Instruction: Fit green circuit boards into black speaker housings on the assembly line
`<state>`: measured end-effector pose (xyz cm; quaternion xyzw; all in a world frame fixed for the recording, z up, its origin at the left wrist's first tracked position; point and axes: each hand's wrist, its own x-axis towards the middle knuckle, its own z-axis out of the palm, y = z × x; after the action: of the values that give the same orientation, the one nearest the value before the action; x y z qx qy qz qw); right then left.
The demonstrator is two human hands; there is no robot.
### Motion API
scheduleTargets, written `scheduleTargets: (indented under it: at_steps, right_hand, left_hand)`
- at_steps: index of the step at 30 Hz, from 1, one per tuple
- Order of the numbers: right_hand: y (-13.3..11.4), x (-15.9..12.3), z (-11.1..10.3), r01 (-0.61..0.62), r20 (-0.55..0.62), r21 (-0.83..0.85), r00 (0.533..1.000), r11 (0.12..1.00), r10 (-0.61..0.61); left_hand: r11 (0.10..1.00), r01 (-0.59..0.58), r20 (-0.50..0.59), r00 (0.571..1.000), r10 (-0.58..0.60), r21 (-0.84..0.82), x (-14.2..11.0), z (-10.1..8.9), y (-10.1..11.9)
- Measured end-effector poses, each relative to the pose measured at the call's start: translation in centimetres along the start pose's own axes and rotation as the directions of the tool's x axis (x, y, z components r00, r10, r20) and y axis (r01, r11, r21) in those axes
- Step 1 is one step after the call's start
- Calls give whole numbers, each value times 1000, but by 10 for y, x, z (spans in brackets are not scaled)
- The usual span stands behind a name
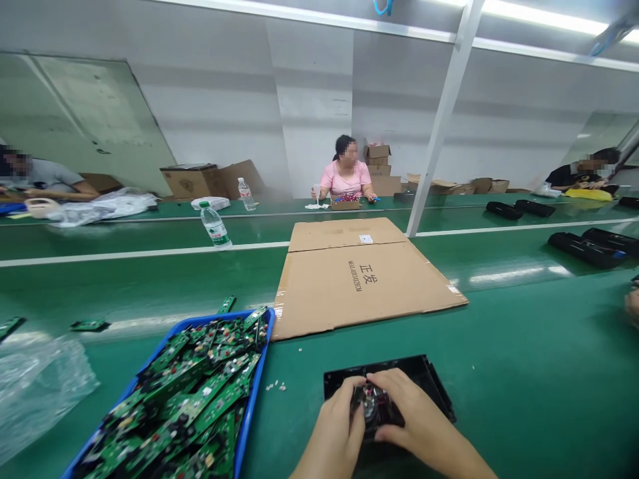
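Between my two hands is a small black part (370, 407) with a round, metallic, speaker-like piece on it. My left hand (338, 420) grips its left side, thumb and fingers curled in. From the right, my right hand (417, 411) holds it with the fingers over the top and the thumb lower down. Beneath both hands lies an open black plastic housing (428, 380), partly covered by them. Whether the part touches the housing's floor, I cannot tell.
A blue tray (253, 406) heaped with green circuit boards (200, 392) stands to the left. Flattened cardboard (344, 286) lies ahead. Clear plastic (40, 392) is at far left, a water bottle (215, 226) farther back. Black cases (584, 249) rest at right. Several people sit around.
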<state>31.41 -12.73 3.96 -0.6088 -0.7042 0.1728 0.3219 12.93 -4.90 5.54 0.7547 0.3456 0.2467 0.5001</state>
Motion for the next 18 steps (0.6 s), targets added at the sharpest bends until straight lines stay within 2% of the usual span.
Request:
scheduleTargets:
  at_steps: [4, 7, 10, 12, 16, 18]
  right_hand:
    - [4, -5, -13, 36, 127, -146, 992, 989, -18]
    - [11, -8, -10, 26, 97, -303, 995, 953, 3]
    - [18, -8, -6, -4, 13, -366, 1000, 931, 10]
    - [21, -6, -5, 1, -3, -372, 1000, 928, -3]
    - [31, -6, -8, -1, -46, -407, 999, 913, -20]
    - [51, -11, -14, -60, -128, -471, 992, 880, -1]
  left_hand:
    - [998, 65, 39, 997, -65, -10, 4, -11, 4]
    - [989, 139, 78, 988, -135, -47, 6, -15, 6]
    - [997, 43, 76, 996, -47, 58, 6, -16, 7]
    - [988, -37, 112, 993, 21, 147, 6, -16, 5]
    - [954, -96, 227, 973, 31, 285, 3, -23, -3]
    - [958, -116, 184, 981, 69, 262, 3, -27, -11]
